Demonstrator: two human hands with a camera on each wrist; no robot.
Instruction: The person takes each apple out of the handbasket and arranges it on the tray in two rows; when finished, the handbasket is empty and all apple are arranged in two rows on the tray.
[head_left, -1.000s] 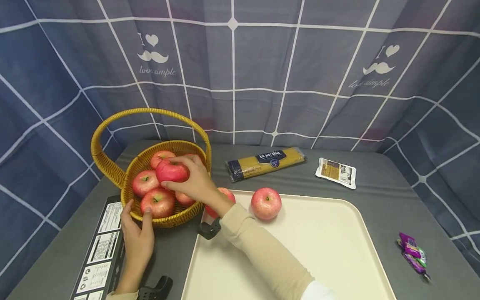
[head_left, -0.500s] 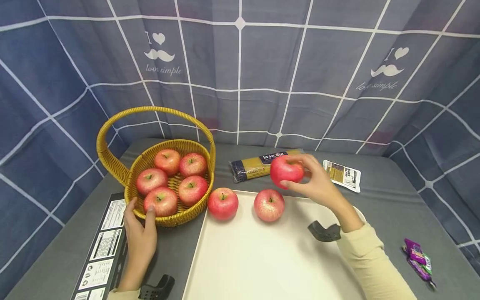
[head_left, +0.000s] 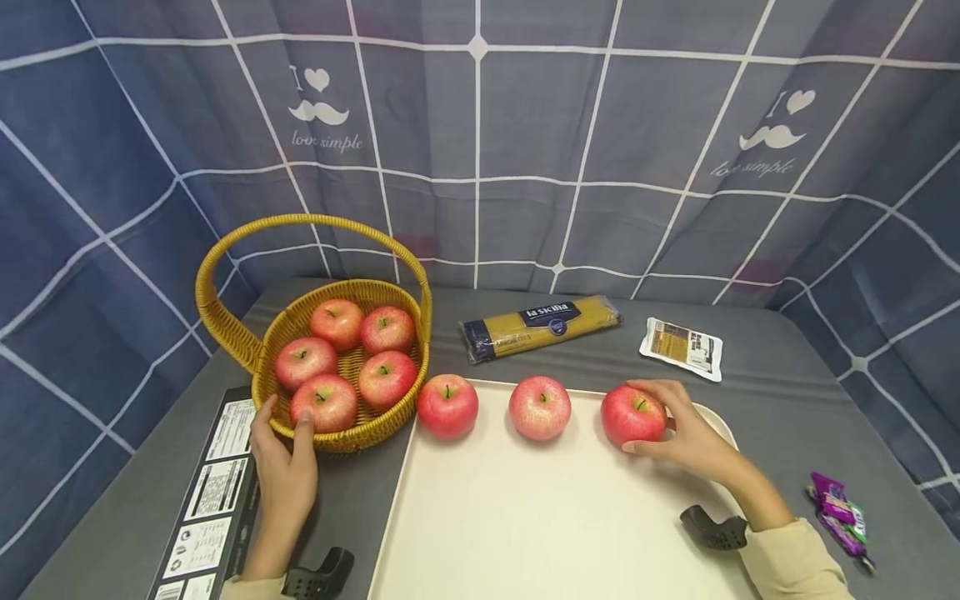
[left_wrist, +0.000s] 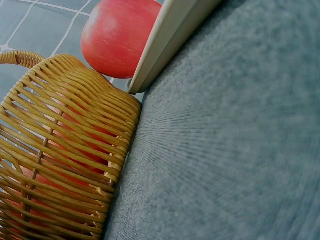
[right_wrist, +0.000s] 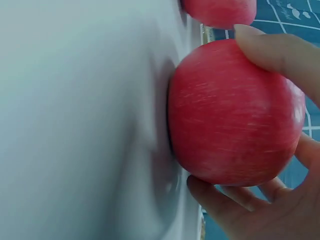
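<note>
I count eight apples (head_left: 540,408): five inside one wicker basket (head_left: 367,437), three in a row along the far edge of one cream tray (head_left: 555,517). Right hand (head_left: 690,437) curled round the rightmost apple (head_left: 626,417), thumb and fingers on opposite sides; it looks set down, though I can't make out the contact clearly. Left hand (head_left: 288,479) lies against the basket's near side, thumb and forefinger spread. Beyond the tray: one spaghetti pack (head_left: 540,327), one pouch (head_left: 681,348). Sweets (head_left: 842,518) bunched at far right. One black box (head_left: 206,492) runs beside my left forearm; the arched handle (head_left: 315,219) rises over the basket.
</note>
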